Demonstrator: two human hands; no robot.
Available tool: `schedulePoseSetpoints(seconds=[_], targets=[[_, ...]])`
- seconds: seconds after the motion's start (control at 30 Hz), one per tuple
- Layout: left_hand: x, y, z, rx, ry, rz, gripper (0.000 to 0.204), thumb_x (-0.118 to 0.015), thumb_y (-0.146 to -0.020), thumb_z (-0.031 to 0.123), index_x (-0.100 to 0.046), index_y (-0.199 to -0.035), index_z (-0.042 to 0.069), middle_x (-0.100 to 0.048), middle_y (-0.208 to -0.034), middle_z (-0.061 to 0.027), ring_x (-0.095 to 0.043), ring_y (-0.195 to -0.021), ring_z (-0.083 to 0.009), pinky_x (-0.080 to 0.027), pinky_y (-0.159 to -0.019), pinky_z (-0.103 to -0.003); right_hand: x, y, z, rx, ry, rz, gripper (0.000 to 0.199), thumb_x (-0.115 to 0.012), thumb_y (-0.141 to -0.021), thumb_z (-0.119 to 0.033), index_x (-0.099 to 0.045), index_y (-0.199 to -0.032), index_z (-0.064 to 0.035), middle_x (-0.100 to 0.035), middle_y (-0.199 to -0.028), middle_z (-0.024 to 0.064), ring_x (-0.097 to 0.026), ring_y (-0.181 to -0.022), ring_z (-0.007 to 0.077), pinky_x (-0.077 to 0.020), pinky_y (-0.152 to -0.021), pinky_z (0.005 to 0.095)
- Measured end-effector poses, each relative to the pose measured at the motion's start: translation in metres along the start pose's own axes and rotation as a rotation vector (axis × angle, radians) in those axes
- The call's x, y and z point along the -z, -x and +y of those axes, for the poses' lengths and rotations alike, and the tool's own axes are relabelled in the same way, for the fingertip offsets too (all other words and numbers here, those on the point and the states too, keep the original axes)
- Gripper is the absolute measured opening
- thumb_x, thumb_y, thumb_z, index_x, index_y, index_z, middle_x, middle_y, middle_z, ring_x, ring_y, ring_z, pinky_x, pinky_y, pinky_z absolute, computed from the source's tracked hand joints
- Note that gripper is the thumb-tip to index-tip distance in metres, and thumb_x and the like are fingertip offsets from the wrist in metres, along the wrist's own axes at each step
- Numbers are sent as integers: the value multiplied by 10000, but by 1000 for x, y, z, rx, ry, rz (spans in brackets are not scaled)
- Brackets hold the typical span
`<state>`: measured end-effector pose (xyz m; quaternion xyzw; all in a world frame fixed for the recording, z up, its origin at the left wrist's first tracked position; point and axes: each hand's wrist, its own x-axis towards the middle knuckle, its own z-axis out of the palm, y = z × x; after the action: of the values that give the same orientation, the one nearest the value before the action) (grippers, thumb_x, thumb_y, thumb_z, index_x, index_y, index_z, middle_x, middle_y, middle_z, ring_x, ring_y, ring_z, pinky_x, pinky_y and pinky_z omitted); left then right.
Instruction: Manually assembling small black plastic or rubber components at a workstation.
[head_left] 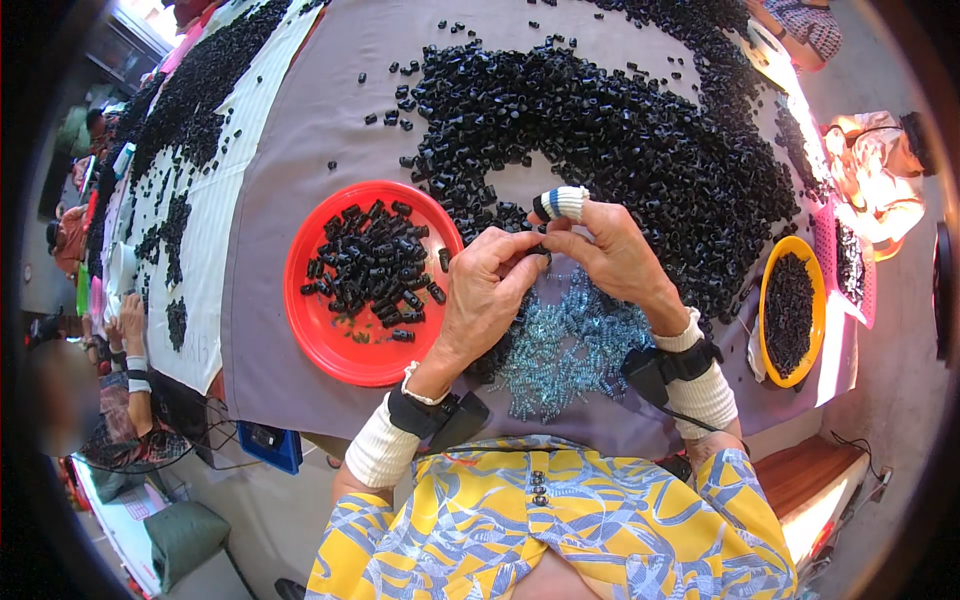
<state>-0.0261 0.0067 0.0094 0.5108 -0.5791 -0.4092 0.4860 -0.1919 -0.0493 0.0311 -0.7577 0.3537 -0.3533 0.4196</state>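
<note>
My left hand (483, 290) pinches a small black plastic piece (540, 254) between thumb and fingertips. Against it, my right hand (622, 258) has its thumb and fingers closed; anything held in that pinch is too small or hidden to make out. A knitted striped finger cover (562, 204) sits on a right finger. Below both hands lies a heap of thin bluish metal springs (575, 345). Beyond them spreads a large pile of loose black plastic pieces (640, 150). To the left, a red round tray (318, 343) carries many black cylindrical pieces (372, 262).
At the right edge of the table stands a yellow basket (818, 300) with thin black parts, beside a pink basket (829, 225). People sit at both sides. A white-covered table (240, 150) with more black pieces adjoins on the left. A blue tray (270, 447) is below the table's edge.
</note>
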Motion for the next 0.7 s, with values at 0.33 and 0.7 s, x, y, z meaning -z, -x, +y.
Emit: schedulePoseSetpoints(seconds=[0.33,0.7], targets=[[17,-3,8,164,275,44,217,-614,-880,64,-643,-1083,-8,-647,-859,-36,-605,-743,-80,-502,-703,-223,-1,-11,17,-48,-39,69,163,-657,-826,-134,-616,-890,9,-573,-695,80,-526,-587,151,-434,-562,288],[29,2,-7,279,407,88,216,-595,-889,70,-639,-1083,-14,-651,-889,-46,-613,-745,-99,-520,-695,-241,-25,7,54,175,719,-259,114,-659,-747,-126,-610,-817,-52,-567,-837,95,-555,-843,276,-432,-748,389]])
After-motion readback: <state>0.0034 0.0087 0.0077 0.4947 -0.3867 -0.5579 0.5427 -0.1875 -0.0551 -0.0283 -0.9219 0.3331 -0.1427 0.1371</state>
